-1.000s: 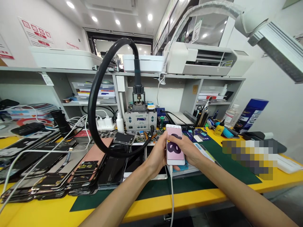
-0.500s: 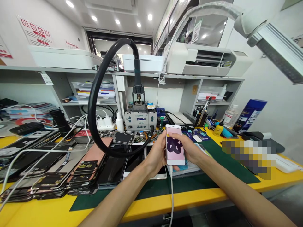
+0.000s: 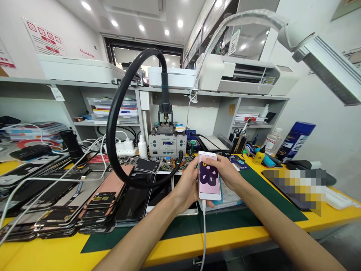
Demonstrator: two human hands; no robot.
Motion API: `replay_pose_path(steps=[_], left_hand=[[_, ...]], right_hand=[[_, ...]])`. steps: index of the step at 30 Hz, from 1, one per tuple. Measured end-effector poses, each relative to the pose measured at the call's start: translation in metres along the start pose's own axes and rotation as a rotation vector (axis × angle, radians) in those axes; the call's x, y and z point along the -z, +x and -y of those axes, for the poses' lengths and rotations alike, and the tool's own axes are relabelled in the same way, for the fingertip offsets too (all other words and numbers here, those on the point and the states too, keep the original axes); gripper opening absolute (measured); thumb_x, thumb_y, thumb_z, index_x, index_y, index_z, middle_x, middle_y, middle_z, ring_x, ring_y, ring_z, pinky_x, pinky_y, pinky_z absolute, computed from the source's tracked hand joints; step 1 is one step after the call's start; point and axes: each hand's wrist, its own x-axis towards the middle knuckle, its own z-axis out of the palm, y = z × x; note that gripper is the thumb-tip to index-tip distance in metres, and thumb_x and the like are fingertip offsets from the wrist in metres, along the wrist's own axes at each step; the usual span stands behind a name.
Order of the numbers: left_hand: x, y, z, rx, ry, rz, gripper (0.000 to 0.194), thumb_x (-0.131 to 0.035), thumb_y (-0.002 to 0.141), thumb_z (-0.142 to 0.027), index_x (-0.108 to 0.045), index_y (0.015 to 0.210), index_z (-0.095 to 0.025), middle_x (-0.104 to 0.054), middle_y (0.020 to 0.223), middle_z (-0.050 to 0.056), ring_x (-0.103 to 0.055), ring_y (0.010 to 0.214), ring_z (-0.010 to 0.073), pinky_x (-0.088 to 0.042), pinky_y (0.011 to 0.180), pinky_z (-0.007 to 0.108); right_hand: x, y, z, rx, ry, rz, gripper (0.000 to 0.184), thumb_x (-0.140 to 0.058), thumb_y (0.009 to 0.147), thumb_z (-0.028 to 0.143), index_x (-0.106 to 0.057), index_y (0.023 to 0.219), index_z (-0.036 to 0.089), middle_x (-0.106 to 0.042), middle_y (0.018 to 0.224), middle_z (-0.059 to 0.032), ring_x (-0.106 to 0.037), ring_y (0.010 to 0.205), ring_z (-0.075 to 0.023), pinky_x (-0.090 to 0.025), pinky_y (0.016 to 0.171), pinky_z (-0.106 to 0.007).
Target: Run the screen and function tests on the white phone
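Note:
A white smartphone [image 3: 209, 180] is held upright over the bench, its lit screen showing a dark flower-like shape on pink. My left hand [image 3: 186, 188] wraps round its left side, with fingertips showing under the lower edge. On the right side my right hand [image 3: 228, 174] is closed about the phone, its thumb over the upper part of the screen; its other fingers are mostly hidden behind. A white cable [image 3: 205, 229] runs from the phone's bottom end down past the bench edge. Behind the phone lies a clear-and-blue packet [image 3: 227, 197], partly covered.
Stacked phone screens [image 3: 104, 203] fill the left of the bench. A thick black hose [image 3: 110, 124] loops up from the hot-air station [image 3: 167, 143]. A green mat [image 3: 270, 203] lies under my arms. Bottles, a blue spray can [image 3: 297, 141] and a blurred-out item stand right.
The view has shifted slightly. Both hands stay on the phone, and my right thumb remains over the upper screen.

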Motion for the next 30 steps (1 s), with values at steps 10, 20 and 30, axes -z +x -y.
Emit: replay_pose_path(steps=[10, 20, 30], left_hand=[[-0.002, 0.000, 0.001, 0.021, 0.048, 0.014, 0.072, -0.034, 0.093, -0.073, -0.064, 0.126, -0.016, -0.068, 0.098, 0.013, -0.067, 0.082, 0.0280, -0.058, 0.050, 0.036], [-0.002, 0.002, 0.000, 0.019, 0.024, 0.009, 0.074, -0.031, 0.093, -0.073, -0.064, 0.126, -0.015, -0.069, 0.096, 0.014, -0.067, 0.075, 0.0266, -0.057, 0.047, 0.035], [-0.005, -0.001, -0.001, -0.018, -0.028, -0.021, 0.073, -0.033, 0.095, -0.070, -0.062, 0.132, -0.016, -0.069, 0.091, 0.012, -0.066, 0.072, 0.0251, -0.059, 0.048, 0.037]], right_hand=[[-0.002, 0.005, 0.006, 0.055, -0.044, -0.082, 0.044, -0.085, 0.068, 0.053, -0.070, 0.091, 0.019, -0.072, 0.079, -0.0017, -0.065, 0.066, -0.0166, -0.048, 0.060, -0.026], [0.006, 0.005, 0.007, 0.088, -0.025, -0.107, 0.044, -0.085, 0.067, 0.052, -0.071, 0.091, 0.018, -0.071, 0.080, -0.0021, -0.062, 0.067, -0.0162, -0.045, 0.062, -0.027], [0.012, 0.006, 0.005, 0.093, -0.041, -0.092, 0.041, -0.082, 0.071, 0.052, -0.069, 0.090, 0.019, -0.070, 0.086, -0.0035, -0.063, 0.076, -0.0171, -0.048, 0.067, -0.029]])
